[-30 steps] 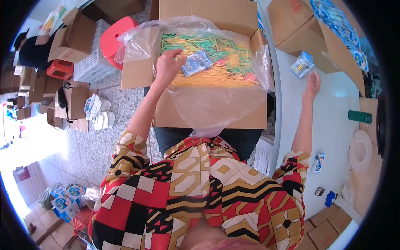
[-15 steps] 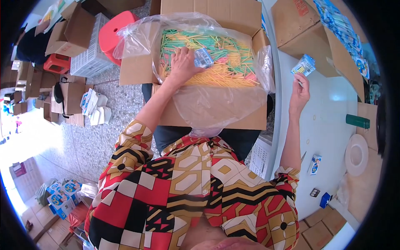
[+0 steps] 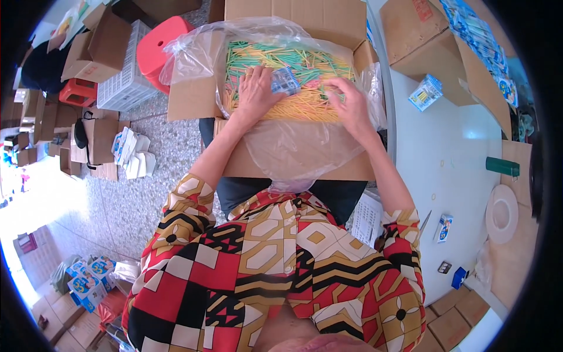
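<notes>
From where I stand, the box [image 3: 193, 104] sits at the top centre of the frame, lined with clear plastic [image 3: 299, 146] and full of green, yellow and pink sticks [image 3: 311, 110]. A blue packet [image 3: 286, 81] lies on them near the middle. The left hand [image 3: 255, 94] rests against that packet's left end, fingers together; I can't tell whether they grip it. The right hand [image 3: 349, 105] is over the box's right side, fingers loosely curled, their hold unclear to me. Another packet [image 3: 426, 94] lies on the table [image 3: 463, 158], upper right.
</notes>
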Tool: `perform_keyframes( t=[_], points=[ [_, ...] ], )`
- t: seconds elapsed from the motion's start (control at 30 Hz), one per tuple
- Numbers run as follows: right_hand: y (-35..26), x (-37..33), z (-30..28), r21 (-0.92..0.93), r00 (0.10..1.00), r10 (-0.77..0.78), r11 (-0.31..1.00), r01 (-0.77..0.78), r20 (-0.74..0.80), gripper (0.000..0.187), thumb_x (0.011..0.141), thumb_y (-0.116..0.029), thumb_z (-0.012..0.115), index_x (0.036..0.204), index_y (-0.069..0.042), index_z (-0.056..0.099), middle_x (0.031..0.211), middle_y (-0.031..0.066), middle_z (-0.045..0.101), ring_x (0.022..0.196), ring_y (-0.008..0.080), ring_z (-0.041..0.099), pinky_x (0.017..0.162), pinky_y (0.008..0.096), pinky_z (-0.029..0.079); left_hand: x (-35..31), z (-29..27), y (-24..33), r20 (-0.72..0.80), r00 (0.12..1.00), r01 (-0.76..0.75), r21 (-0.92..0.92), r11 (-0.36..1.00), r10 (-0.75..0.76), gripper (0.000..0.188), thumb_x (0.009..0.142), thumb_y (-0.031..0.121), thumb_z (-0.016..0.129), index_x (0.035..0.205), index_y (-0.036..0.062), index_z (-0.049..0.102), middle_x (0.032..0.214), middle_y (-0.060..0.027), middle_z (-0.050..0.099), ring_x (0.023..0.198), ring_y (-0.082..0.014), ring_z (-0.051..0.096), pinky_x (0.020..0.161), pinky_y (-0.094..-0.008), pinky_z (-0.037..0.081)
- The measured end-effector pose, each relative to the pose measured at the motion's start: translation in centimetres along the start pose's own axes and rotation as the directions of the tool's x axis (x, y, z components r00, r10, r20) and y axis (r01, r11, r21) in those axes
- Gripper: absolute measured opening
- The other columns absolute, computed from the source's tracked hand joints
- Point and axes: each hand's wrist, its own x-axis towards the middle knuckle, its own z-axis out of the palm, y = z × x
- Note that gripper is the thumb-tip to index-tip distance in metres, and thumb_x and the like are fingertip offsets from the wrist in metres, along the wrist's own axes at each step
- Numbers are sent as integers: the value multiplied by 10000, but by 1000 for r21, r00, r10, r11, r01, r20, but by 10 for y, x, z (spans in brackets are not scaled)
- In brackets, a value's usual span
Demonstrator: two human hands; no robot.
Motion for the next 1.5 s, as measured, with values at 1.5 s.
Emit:
perform_keyframes(
  t=[1.5],
  points=[
    [-3, 59, 49, 366, 991, 58, 925, -99, 123, 165, 771, -65, 642, 928, -16, 628, 787, 34, 639, 715, 85, 572, 671, 243, 465, 13, -33, -9, -2, 1000, 18, -407, 913, -21, 581, 729, 328, 725, 1160, -5, 524, 1064, -131, 612, 931, -241, 593, 795, -342, 468]
  ],
)
